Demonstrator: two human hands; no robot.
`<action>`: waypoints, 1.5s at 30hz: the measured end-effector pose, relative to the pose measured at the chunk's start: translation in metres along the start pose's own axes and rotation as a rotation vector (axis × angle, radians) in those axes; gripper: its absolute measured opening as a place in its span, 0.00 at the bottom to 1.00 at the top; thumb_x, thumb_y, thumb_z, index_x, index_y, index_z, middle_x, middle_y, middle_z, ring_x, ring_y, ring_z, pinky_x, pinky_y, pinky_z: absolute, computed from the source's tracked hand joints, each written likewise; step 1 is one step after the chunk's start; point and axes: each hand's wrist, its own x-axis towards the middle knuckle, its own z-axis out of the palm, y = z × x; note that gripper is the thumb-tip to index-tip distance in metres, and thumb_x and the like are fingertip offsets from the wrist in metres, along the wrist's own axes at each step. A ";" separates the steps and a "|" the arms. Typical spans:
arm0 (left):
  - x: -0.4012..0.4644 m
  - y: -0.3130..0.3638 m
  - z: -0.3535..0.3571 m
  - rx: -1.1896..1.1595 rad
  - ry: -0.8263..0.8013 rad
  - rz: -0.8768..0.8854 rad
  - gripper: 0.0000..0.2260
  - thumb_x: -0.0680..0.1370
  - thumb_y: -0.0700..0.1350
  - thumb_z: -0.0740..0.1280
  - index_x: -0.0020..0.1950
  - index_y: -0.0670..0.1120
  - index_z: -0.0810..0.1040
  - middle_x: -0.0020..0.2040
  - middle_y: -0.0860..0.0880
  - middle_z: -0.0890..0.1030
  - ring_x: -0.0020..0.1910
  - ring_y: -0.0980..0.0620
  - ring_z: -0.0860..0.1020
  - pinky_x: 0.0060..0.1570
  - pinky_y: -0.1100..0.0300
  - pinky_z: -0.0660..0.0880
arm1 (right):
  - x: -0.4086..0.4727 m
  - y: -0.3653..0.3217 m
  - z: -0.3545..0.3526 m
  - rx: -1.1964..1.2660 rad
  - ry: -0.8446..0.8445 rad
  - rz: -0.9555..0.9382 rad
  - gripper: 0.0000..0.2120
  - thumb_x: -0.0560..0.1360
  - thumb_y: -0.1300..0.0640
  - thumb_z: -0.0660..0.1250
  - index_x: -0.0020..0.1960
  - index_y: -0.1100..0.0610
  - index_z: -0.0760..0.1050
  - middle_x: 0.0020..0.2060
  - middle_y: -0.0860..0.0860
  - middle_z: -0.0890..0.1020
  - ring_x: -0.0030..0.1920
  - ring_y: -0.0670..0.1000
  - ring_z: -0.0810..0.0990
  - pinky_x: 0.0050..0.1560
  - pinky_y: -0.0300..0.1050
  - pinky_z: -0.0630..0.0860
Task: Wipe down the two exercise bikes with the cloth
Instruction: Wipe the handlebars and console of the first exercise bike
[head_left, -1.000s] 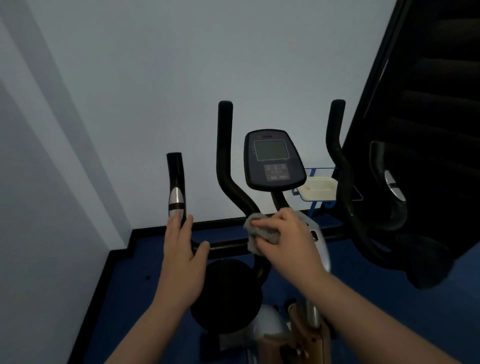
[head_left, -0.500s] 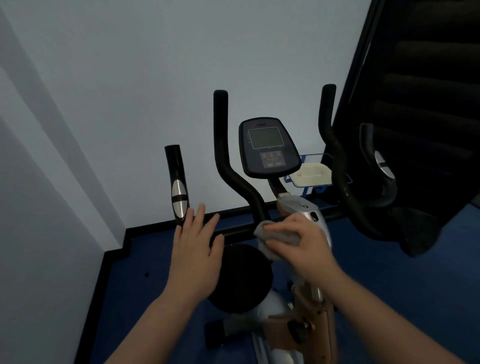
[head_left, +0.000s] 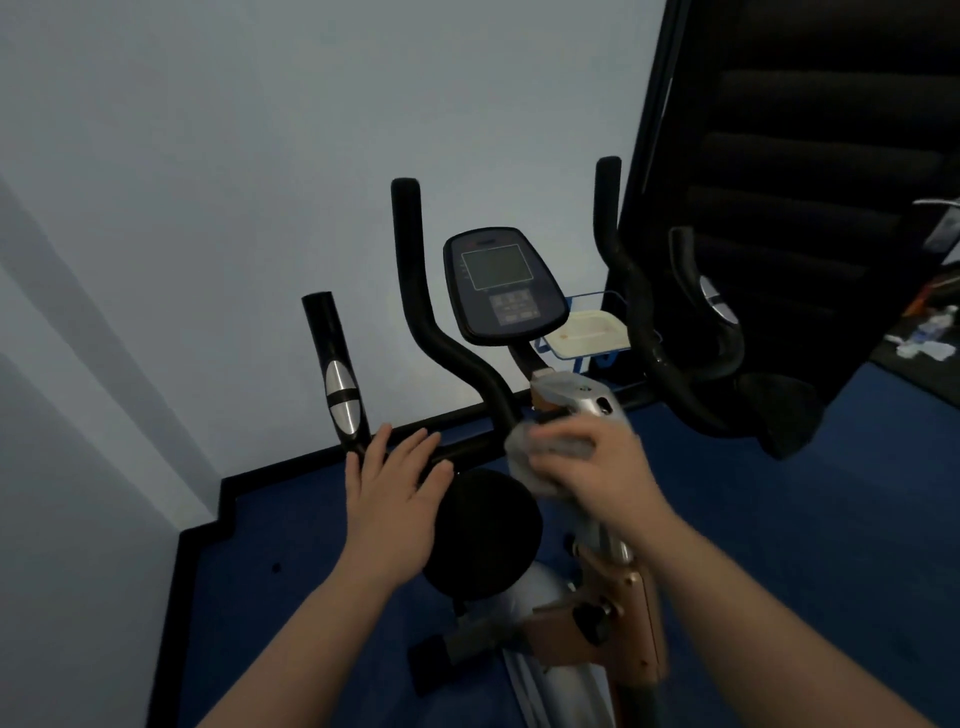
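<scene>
An exercise bike stands in front of me, with black handlebars (head_left: 415, 291), a dark console (head_left: 501, 286) and a silver stem (head_left: 582, 397). My right hand (head_left: 597, 467) presses a grey cloth (head_left: 524, 452) against the stem just below the console post, a little blurred. My left hand (head_left: 397, 488) hovers with fingers spread over the horizontal handlebar, beside the left grip with its silver sensor (head_left: 340, 397). Only this one bike is in view.
A white wall is close behind the bike, with a black skirting along the blue floor (head_left: 291, 571). A blue rack holding a white tray (head_left: 587, 332) sits behind the console. A dark staircase (head_left: 810, 182) rises at right, with clutter at the far right edge.
My left hand let go of the left handlebar and now hovers flat, fingers apart. My right hand slid the cloth down from the handlebar joint onto the silver stem.
</scene>
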 end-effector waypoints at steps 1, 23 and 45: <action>-0.001 0.001 0.000 -0.006 0.003 0.004 0.29 0.75 0.61 0.45 0.75 0.56 0.63 0.75 0.58 0.62 0.74 0.64 0.43 0.70 0.59 0.31 | 0.010 -0.012 -0.001 0.021 0.010 0.003 0.12 0.69 0.62 0.75 0.43 0.45 0.82 0.39 0.41 0.82 0.42 0.38 0.80 0.44 0.30 0.75; -0.017 -0.003 -0.004 -0.084 0.027 0.079 0.21 0.83 0.54 0.51 0.75 0.53 0.63 0.76 0.57 0.60 0.71 0.67 0.43 0.71 0.61 0.35 | -0.060 -0.016 0.051 -0.422 0.177 -0.289 0.14 0.75 0.61 0.70 0.59 0.52 0.80 0.52 0.46 0.77 0.51 0.46 0.77 0.51 0.45 0.78; -0.023 -0.021 -0.010 0.110 -0.033 0.221 0.30 0.80 0.57 0.32 0.78 0.53 0.57 0.76 0.56 0.60 0.76 0.58 0.49 0.75 0.55 0.38 | -0.075 -0.036 0.089 -0.275 0.161 -0.133 0.13 0.79 0.55 0.65 0.62 0.52 0.79 0.55 0.48 0.79 0.57 0.45 0.75 0.61 0.45 0.73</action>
